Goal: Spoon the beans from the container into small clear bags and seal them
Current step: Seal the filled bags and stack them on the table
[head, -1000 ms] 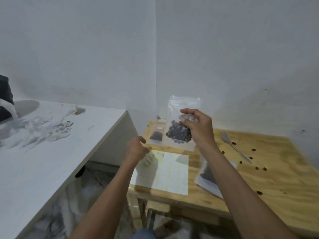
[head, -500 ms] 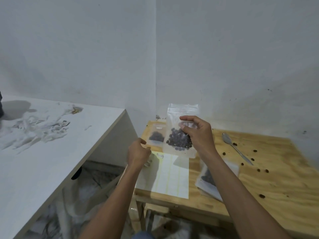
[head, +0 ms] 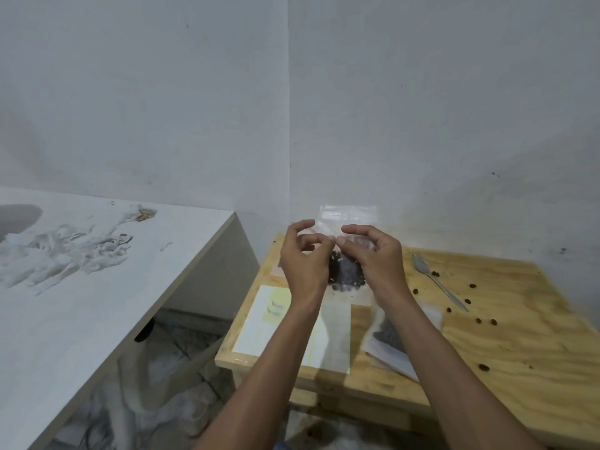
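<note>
A small clear bag (head: 349, 216) with dark beans in its lower part hangs upright above the wooden table (head: 506, 345). My left hand (head: 303, 258) and my right hand (head: 376, 254) both pinch it near the middle, fingertips almost touching. The hands hide much of the bag. A second clear bag of beans (head: 389, 336) lies flat on the table, partly under my right forearm. A metal spoon (head: 435, 279) lies on the table to the right. Loose beans (head: 483, 367) are scattered around it.
A white sheet of labels (head: 259, 326) lies at the wooden table's near left corner. A white counter (head: 97, 303) with crumpled clear plastic (head: 65, 251) stands to the left, with a gap between it and the table. Grey walls meet in a corner behind.
My left hand has risen from the label sheet and taken hold of the bag beside my right hand. The bag stays held up above the table.
</note>
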Tool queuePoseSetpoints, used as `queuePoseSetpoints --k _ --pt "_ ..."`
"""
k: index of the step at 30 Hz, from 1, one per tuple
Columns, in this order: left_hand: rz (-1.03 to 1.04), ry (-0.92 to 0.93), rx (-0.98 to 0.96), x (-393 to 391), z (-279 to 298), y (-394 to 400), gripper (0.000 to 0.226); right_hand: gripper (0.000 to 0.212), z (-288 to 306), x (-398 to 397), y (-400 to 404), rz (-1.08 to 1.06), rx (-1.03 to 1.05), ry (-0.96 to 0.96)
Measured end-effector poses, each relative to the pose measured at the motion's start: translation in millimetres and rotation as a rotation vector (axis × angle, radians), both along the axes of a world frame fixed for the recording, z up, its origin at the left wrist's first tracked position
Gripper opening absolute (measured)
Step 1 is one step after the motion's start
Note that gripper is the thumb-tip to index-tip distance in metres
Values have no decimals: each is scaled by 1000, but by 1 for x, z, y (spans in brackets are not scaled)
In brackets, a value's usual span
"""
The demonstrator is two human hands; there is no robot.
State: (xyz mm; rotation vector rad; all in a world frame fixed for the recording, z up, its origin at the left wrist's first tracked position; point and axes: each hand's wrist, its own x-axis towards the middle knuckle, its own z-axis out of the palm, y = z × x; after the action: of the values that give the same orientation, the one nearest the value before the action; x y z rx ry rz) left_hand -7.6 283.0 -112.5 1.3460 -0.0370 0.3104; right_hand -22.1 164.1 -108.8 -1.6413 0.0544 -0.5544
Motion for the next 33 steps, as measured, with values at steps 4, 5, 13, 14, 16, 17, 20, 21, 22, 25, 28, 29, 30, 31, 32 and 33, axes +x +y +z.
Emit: queuePoseSetpoints --k 4,5,13,14,16,17,20,21,22,25,28,29,30,31,32,33 --pt "25 -68 93 -10 3 -8 37 14 4 -4 -7 -56 -30 9" --pt "44 -81 134 -10 3 -9 36 14 5 -5 -9 -58 -31 10" --pt "-204 -79 82 -1 10 -6 16 15 19 -12 -22 13 -26 -9" --pt "-208 -87 72 -1 11 -7 19 16 19 -11 -23 11 -16 -9" --pt "-210 -98 65 -2 11 -11 24 19 19 -12 -24 -1 18 0" --pt "-204 -97 60 -3 10 -12 26 20 18 -12 -24 -12 26 4" --pt "-200 -73 19 -3 8 -14 29 21 14 -13 -27 -18 15 14" --pt "-202 -64 11 -2 6 -14 29 21 12 -13 -29 -2 -3 20" --pt "-202 -60 14 0 4 -14 29 22 11 -14 -30 22 -25 29" --pt "-164 -57 66 3 -4 -16 29 26 5 -11 -31 31 -81 60" --pt "-136 -14 66 9 -10 -12 30 30 -5 -2 -28 28 -101 84" --pt "-115 5 75 16 -13 -8 31 31 -10 1 -28 56 -106 120" --pt "-96 32 85 24 -15 -3 34 33 -14 4 -28 93 -116 169" --pt "-91 60 97 34 -18 4 38 35 -18 8 -27 124 -132 216" --pt "-105 83 113 42 -22 12 42 36 -20 12 -25 144 -135 244" --pt "-134 95 128 50 -27 19 47 37 -23 17 -22 142 -124 252"
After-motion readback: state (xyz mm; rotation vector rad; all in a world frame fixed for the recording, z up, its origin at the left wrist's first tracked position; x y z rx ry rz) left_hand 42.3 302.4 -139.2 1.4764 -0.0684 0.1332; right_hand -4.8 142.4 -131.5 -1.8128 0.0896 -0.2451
